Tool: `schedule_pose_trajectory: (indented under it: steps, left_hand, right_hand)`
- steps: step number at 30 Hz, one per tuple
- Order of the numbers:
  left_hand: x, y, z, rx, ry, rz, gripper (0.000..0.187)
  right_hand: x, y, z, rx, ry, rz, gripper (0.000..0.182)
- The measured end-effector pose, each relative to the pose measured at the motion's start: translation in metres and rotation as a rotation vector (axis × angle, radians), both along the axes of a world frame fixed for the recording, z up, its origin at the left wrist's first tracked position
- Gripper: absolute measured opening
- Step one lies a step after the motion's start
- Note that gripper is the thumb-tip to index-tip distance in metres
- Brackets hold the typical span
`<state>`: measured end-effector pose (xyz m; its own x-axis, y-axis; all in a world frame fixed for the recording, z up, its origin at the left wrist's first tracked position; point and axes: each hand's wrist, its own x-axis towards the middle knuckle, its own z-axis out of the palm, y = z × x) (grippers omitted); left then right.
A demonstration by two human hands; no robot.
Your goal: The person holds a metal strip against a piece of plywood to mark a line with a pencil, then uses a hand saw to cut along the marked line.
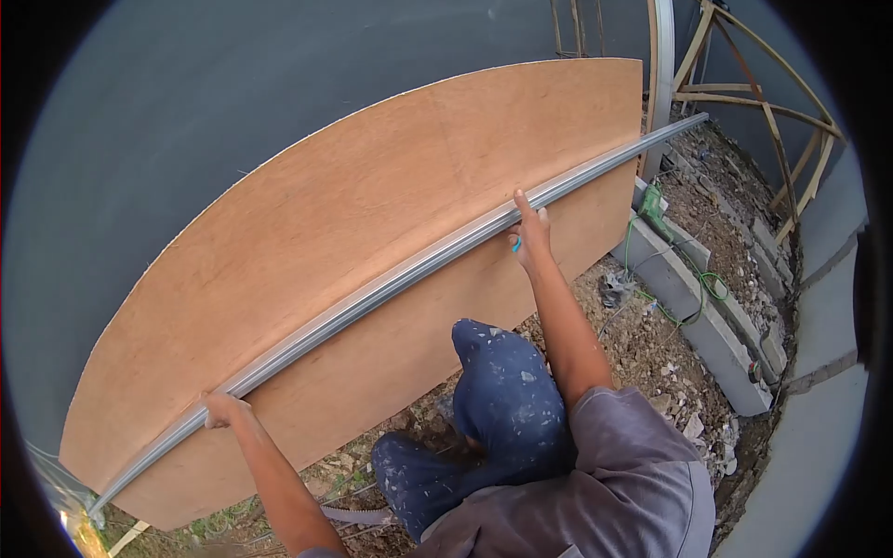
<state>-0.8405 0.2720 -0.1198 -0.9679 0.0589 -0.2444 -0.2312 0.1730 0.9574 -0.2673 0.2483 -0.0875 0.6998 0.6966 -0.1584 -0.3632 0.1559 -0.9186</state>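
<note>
Ground: outdoors, loose rubble (665,372) spreads through the lower centre and right of the frame, beside a grey expanse (186,139) filling the upper left; whether that is water or wall I cannot tell.
Body: paint-flecked blue trousers (512,391) show bent knees at bottom centre, apparently a squat or kneel.
Left hand: the left hand (223,409), lower left, is closed around the metal profile (372,282), its forearm angling up from the bottom edge.
Right hand: the right hand (532,231), right of centre, grips the same profile farther up, thumb laid along its top and the other fingers curled at the near side; a small turquoise item (516,245) shows by them. The forearm is almost straight.
Metal profile: it slants from lower left to upper right across the plywood sheet (372,177), both ends overhanging. One ribbed piece or several nested, I cannot tell.
Progress: the profile appears laid across and hand-held only; no screws or fixings can be made out, so fastening looks undone.
Plywood: the far edge looks curved, though the lens may exaggerate this.
Drill: a green power drill (654,205) lies unheld at right, by the concrete blocks (674,284).
Beyond: a timber frame (779,153) stands upper right.
</note>
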Motion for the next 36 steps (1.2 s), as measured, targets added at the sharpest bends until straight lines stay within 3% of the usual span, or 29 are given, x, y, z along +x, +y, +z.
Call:
schedule_pose_trajectory:
  steps: [1, 3, 7, 9, 12, 23, 31, 33, 36]
  left_hand:
    - [-0.003, 0.001, -0.004, 0.042, -0.012, 0.006, 0.069]
    - [-0.009, 0.001, -0.010, 0.086, -0.025, 0.003, 0.071]
    - [-0.006, -0.004, -0.007, 0.132, -0.032, -0.026, 0.069]
    - [-0.003, -0.012, -0.001, 0.114, -0.036, -0.026, 0.067]
    - [0.003, -0.017, 0.005, 0.160, -0.058, -0.031, 0.066]
    - [0.004, -0.019, 0.006, 0.245, -0.012, -0.025, 0.067]
    - [-0.012, -0.011, -0.007, 0.130, 0.008, -0.025, 0.068]
    - [-0.004, -0.009, 0.001, 0.060, 0.016, -0.015, 0.068]
    - [0.024, -0.019, 0.022, 0.323, -0.058, -0.076, 0.061]
  right_hand:
    - [0.000, 0.004, 0.000, 0.002, 0.002, -0.023, 0.070]
    - [0.001, 0.012, -0.006, -0.074, -0.016, -0.075, 0.098]
    - [0.001, 0.014, -0.011, -0.003, 0.005, -0.084, 0.101]
    - [-0.005, 0.014, -0.011, -0.045, 0.034, -0.210, 0.057]
    - [-0.005, 0.011, -0.011, 0.016, -0.006, -0.182, 0.049]
    - [-0.002, 0.008, -0.017, 0.052, 0.000, -0.109, 0.044]
    - [-0.006, 0.008, -0.014, 0.047, -0.041, -0.087, 0.044]
    - [-0.002, 0.012, -0.016, 0.012, -0.050, -0.060, 0.059]
    - [0.006, 0.016, -0.029, -0.057, -0.143, -0.036, 0.064]
